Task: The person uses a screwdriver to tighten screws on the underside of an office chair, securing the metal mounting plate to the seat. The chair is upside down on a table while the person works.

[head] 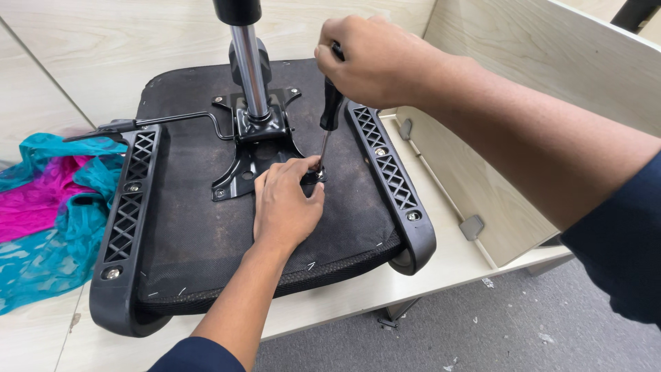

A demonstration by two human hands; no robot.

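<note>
Gripping an upright screwdriver, tip down: right hand; left hand steadying tip.

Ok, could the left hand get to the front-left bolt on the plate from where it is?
Probably yes. The left hand rests on the seat underside by the screwdriver tip, and the bolt lies just left of it on the plate, uncovered, with nothing between.
</note>
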